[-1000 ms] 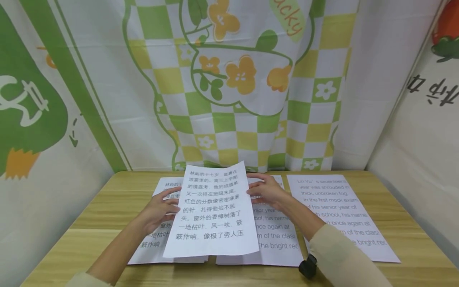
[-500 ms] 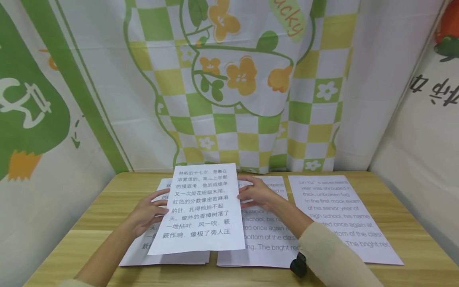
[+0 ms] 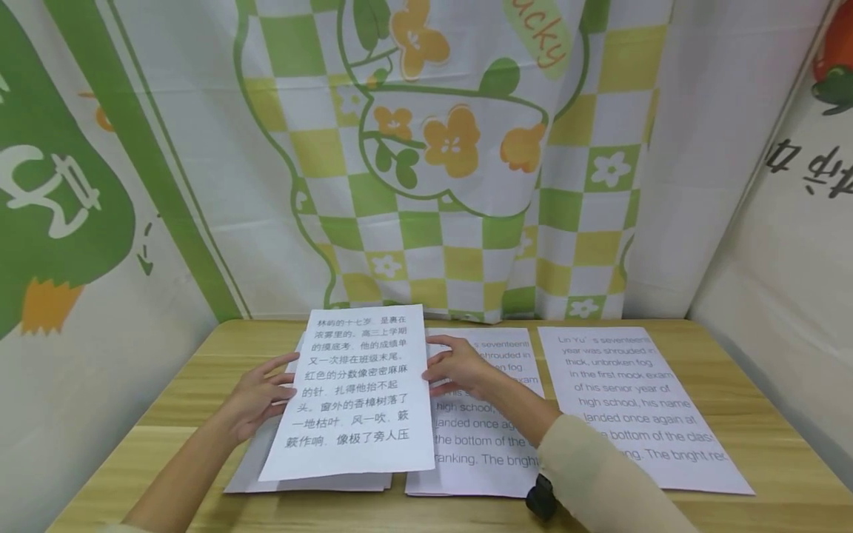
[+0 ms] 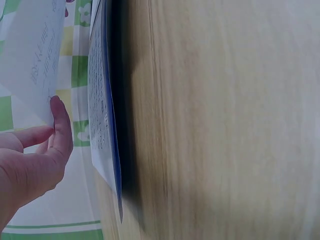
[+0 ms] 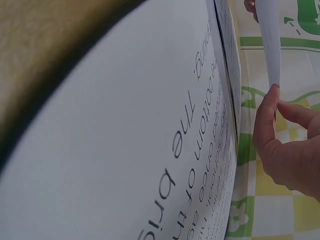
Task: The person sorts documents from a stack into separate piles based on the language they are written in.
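Note:
A white sheet of paper [image 3: 353,392] printed with Chinese text is held up above the table by both hands. My left hand [image 3: 256,396] pinches its left edge; the left wrist view shows thumb and fingers on the sheet's border. On the opposite edge my right hand [image 3: 463,370] pinches the paper, as the right wrist view also shows. Beneath the raised sheet lies a left paper stack [image 3: 246,474], mostly hidden by it. A middle stack of English-printed paper [image 3: 486,444] lies under my right forearm.
Another English-printed sheet [image 3: 640,392] lies at the right of the wooden table [image 3: 173,414]. A small black object [image 3: 541,497] sits at the right sleeve. A patterned curtain [image 3: 433,244] hangs behind the table's back edge.
Both hands have carried the raised sheet leftward, from between the left and middle stacks to over the left stack. More of the middle stack's text now shows.

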Demonstrator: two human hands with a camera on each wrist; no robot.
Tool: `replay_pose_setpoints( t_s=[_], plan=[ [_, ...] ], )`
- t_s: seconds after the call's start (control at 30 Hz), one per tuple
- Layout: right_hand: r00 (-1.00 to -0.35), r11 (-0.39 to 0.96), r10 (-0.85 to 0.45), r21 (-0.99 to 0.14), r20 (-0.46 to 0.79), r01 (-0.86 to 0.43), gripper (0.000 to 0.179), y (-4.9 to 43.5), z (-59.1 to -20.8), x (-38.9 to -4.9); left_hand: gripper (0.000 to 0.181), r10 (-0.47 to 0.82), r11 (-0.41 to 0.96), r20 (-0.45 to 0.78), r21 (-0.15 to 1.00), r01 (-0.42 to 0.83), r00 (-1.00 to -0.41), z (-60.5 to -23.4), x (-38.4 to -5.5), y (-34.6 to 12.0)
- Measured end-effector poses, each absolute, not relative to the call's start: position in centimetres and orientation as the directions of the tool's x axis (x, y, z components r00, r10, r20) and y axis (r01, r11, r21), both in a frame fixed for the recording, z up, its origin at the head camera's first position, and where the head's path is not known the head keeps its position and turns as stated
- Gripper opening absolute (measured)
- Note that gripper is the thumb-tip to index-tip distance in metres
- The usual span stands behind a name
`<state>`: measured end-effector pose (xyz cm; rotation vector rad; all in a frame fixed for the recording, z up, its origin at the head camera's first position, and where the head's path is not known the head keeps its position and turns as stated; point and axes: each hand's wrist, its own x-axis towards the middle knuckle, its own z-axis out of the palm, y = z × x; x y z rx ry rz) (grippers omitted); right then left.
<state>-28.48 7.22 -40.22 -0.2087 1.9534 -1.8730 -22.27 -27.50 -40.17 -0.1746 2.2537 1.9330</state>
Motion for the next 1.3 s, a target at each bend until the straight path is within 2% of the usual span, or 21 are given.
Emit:
replay_pose_setpoints(
  t_s=[0.33, 0.9, 1.13, 1.3],
  plan=[
    [-0.895, 0.086, -0.405, -0.982, -0.187, 0.167, 0.079, 5.7, -40.4, -28.1, 0.07, -0.018, 0.18, -0.214, 0.96, -0.214, -0.977, -40.4, -22.1, -28.4],
    [-0.869, 0.1, -0.434, -0.971, -0.239, 0.218, 0.076, 3.3, -40.8, -27.6, 0.062, -0.12, 0.27, -0.222, 0.931, -0.247, -0.968, -41.5, -22.1, -29.4],
    [-0.868, 0.118, -0.434, -0.97, -0.241, 0.211, 0.069, 3.4, -40.9, -27.5, 0.058, -0.133, 0.262, -0.218, 0.933, -0.246, -0.967, -41.7, -22.2, -29.5],
    [-0.873, 0.129, -0.423, -0.97, -0.244, 0.208, 0.075, 3.6, -40.8, -27.3, 0.056, -0.162, 0.286, -0.221, 0.922, -0.26, -0.962, -41.6, -22.1, -29.6]
  ],
)
